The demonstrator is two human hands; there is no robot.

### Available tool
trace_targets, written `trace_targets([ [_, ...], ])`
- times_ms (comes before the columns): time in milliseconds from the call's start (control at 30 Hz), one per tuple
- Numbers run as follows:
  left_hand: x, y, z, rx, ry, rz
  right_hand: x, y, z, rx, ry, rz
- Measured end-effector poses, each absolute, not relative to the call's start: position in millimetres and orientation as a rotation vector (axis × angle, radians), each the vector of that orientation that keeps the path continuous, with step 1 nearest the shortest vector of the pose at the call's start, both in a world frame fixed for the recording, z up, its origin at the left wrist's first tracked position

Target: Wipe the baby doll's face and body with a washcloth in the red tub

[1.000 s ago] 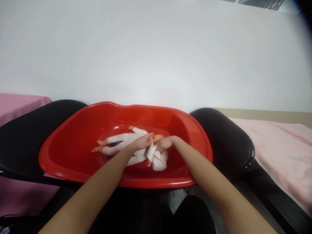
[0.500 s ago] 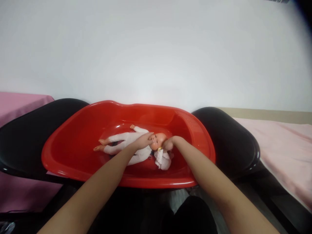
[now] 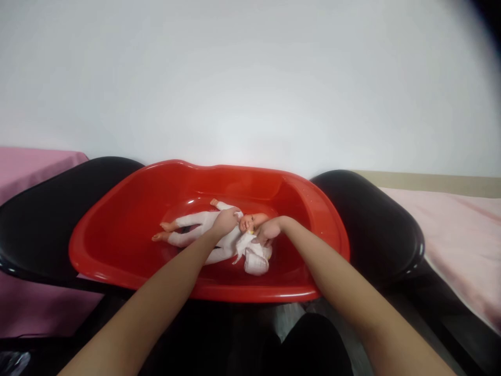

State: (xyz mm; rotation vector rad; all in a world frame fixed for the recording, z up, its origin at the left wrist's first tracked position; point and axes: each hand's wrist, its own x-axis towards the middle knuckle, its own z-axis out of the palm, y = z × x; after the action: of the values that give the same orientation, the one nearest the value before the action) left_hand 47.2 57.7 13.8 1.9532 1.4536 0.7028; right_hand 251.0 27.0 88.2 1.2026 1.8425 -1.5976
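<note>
A baby doll [image 3: 247, 223] in a white long-sleeved outfit [image 3: 195, 222] lies on its back in a red baby bathtub [image 3: 117, 219], feet to the left. My left hand [image 3: 226, 221] is closed at the doll's neckline, its fingertips by the collar and chin. Beside the doll's head, my right hand [image 3: 271, 228] is closed on a pale, bonnet-like piece of cloth [image 3: 256, 256] that hangs down toward the tub's near side. Part of the doll's head is behind my right hand, and my left forearm covers part of its near arm.
Black rounded surfaces, one on the left [image 3: 58, 214] and one on the right [image 3: 364, 230], flank the tub. Pink cloth [image 3: 35, 167] covers a surface far left, and paler pink cloth [image 3: 462, 224] one at right. A white wall [image 3: 250, 78] rises behind.
My left hand has moved from the doll's face down to its collar and its fingers have curled. My right hand and the pale cloth have shifted slightly left, and more cloth shows.
</note>
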Motion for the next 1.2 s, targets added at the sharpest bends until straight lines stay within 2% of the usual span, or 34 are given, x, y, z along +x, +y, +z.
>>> trace_targets([
  [133, 47, 58, 13, 1.960, 1.451, 0.712, 248, 25, 87, 1.137, 1.942, -1.466],
  [433, 47, 47, 25, 1.873, 1.370, 0.751, 225, 13, 82, 1.246, 2.170, -1.598],
  [500, 46, 47, 24, 1.875, 1.367, 0.752, 216, 9, 82, 1.240, 2.321, -1.413],
  [633, 42, 48, 25, 1.922, 1.379, 0.771, 196, 2, 83, 1.360, 2.500, -0.710],
  [733, 40, 47, 28, 1.935, 1.418, 0.762, 187, -3, 81, 1.478, 2.522, -0.415],
  [867, 41, 44, 31, 1.942, 1.480, 0.748, 188, -5, 72, 1.385, 2.606, -0.010],
  [1000, 41, 41, 38, 1.923, 1.543, 0.826, 190, -3, 63, 1.293, 2.676, 0.177],
  [1200, 35, 36, 61, 1.978, 1.676, 1.201, 190, 2, 65, 1.207, 2.798, 0.331],
])
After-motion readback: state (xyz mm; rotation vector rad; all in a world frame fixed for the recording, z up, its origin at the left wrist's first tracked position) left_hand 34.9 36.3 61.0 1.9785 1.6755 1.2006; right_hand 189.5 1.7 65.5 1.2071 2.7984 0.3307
